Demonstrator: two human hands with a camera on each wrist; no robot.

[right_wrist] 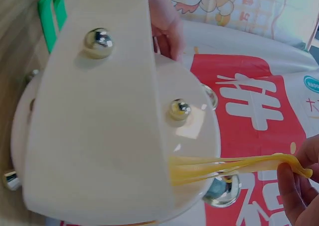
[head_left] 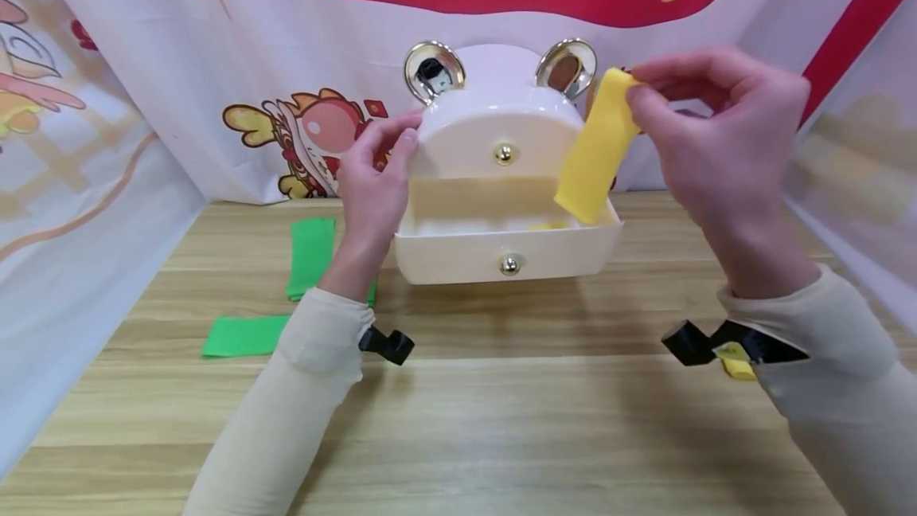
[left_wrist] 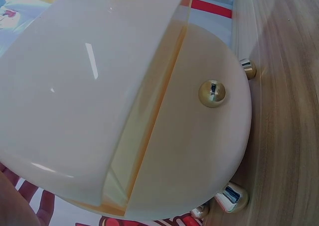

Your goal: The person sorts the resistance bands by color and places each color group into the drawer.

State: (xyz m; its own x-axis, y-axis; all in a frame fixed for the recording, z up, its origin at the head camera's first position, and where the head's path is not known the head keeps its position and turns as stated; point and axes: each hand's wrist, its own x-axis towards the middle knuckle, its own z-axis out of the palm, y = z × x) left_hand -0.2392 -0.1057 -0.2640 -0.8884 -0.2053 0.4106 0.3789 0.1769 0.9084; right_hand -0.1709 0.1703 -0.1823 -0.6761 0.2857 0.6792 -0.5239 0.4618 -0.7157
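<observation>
A small white drawer box (head_left: 458,142) with a rounded top stands at the back of the table. Its lower drawer (head_left: 444,259) is pulled out, and a bit of yellow shows inside. Against the box's left side rest the thumb and fingers of my left hand (head_left: 376,185). My right hand (head_left: 723,130) pinches the top end of a yellow cloth strip (head_left: 600,146), which hangs down over the drawer's right part. In the right wrist view the strip (right_wrist: 229,165) looks layered, its lower end hidden behind the drawer front.
Green strips (head_left: 311,257) lie left of the box, with another green strip (head_left: 243,337) nearer, partly behind the left sleeve. Something yellow (head_left: 739,369) lies beneath the right wrist. A printed cloth (head_left: 286,30) hangs behind the wooden table (head_left: 501,436). Gold-rimmed round ears (head_left: 434,72) top the box.
</observation>
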